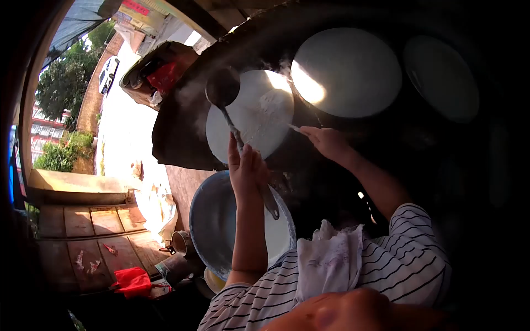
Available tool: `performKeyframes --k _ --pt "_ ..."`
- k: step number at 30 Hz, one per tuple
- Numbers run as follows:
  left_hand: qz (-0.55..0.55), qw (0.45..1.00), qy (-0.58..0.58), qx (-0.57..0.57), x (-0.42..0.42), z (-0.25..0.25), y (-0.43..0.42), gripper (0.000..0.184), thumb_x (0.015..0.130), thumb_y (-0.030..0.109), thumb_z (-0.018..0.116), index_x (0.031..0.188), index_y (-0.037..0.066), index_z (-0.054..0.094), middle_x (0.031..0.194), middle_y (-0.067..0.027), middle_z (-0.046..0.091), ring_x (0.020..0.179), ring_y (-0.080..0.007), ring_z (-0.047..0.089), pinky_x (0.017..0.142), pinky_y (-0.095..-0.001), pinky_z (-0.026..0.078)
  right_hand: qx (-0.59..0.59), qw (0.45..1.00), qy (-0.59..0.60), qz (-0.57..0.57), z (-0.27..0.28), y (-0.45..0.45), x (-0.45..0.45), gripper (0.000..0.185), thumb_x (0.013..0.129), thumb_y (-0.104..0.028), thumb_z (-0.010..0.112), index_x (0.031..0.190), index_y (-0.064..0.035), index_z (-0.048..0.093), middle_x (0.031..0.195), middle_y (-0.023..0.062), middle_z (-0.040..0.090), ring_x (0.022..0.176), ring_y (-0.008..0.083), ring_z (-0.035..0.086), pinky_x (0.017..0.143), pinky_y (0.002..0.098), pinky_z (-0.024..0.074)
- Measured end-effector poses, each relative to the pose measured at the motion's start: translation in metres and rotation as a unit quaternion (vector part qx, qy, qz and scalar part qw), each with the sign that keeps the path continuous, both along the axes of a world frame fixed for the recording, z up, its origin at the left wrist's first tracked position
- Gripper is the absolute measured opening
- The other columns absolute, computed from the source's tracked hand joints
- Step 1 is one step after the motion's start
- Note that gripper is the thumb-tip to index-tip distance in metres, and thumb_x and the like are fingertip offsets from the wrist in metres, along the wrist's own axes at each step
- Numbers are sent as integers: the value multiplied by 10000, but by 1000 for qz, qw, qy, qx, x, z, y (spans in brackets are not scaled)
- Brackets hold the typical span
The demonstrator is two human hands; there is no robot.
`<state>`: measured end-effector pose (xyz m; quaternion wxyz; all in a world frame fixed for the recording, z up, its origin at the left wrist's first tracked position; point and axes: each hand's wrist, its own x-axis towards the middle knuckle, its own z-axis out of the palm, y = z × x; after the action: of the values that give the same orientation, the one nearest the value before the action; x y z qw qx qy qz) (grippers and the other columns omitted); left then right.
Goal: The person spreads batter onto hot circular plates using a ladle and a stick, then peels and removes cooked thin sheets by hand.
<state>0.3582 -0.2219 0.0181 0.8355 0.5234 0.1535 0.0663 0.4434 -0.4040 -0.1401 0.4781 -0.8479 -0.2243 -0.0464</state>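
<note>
Ladle: the dark ladle [223, 87] is hanging bowl-outward over the far left edge of the left white round [270, 124], its handle slanting back above the basin [196, 212].
Left hand: the left hand [247, 168] is keeping its grip closed around the ladle's handle, one finger lying along the shaft.
Right hand: the right hand [327, 141] is pinching a thin pale tool [294, 127], fingers together on it; the tip is pointing at the right edge of that round, and whether it is touching cannot be told.
White rounds: the middle white round [350, 71] is catching a bright sun patch; the right white round [441, 77] is sitting in shade. All three are lying in a row on the dark bench [175, 140].
Steam: pale wisps are drifting near the left round.
Basin: it is standing below the left hand, holding something white.
Clothing: a pale cloth [330, 259] is hanging over the striped shirt [406, 259].
</note>
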Motion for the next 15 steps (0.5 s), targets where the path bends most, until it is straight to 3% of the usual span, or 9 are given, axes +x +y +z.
performKeyframes --k 2,3,4,6,7,10,12,13,15 --pt "-50 998 25 -24 1 5 18 465 999 157 362 1441 257 258 592 28 289 369 -45 265 301 -176 225 -106 988 50 -98 24 -32 -13 332 907 -197 513 1234 -149 552 721 158 635 621 336 625 552 440 506" --pt "-74 994 24 -77 5 3 26 453 1005 163 330 1441 261 255 593 28 290 358 -38 258 287 -168 216 -105 980 19 -166 -5 -41 -12 322 919 -192 481 1226 -133 556 691 162 633 576 325 622 508 439 496" --pt "-104 987 12 -120 15 -8 34 461 1000 158 359 1437 266 262 603 28 303 374 -32 263 300 -167 227 -96 986 65 -120 -15 -42 -12 316 922 -188 461 1215 -123 562 698 165 639 592 321 634 528 443 505" --pt "-109 982 32 -150 44 -21 17 279 1007 181 363 1275 201 436 608 33 288 386 -41 259 338 -174 254 -115 989 55 -80 -16 -18 -12 301 925 -184 452 1192 -116 573 730 178 643 632 323 646 557 454 509" --pt "-95 963 65 -245 52 -25 12 152 1002 194 385 1120 157 473 602 35 301 400 -45 281 369 -184 278 -137 987 39 -70 -12 -11 -8 295 926 -190 452 1183 -118 579 742 181 643 655 329 648 571 456 510" --pt "-133 828 123 -530 56 -30 37 259 981 229 454 754 107 435 601 32 365 444 -61 348 449 -211 344 -102 992 28 -68 -4 -21 21 281 945 -224 431 1148 -127 599 776 182 646 711 342 648 580 457 505" --pt "-114 810 142 -558 43 -18 49 291 967 255 484 732 95 427 597 30 396 445 -73 369 449 -226 360 -85 991 79 -71 -3 -30 32 278 945 -242 438 1086 -98 629 837 203 645 774 354 635 629 466 505" --pt "-81 831 146 -530 43 -19 52 287 966 250 486 733 93 429 590 32 394 449 -73 377 450 -223 363 -24 999 10 -28 -18 -29 32 274 938 -241 449 1101 -100 619 877 192 647 821 363 626 675 467 504" --pt "-58 855 145 -495 54 -26 54 287 959 243 499 725 91 432 576 34 392 455 -77 394 454 -221 373 -81 994 72 33 7 -25 26 269 927 -232 474 1127 -116 611 946 179 645 857 368 619 706 464 503"
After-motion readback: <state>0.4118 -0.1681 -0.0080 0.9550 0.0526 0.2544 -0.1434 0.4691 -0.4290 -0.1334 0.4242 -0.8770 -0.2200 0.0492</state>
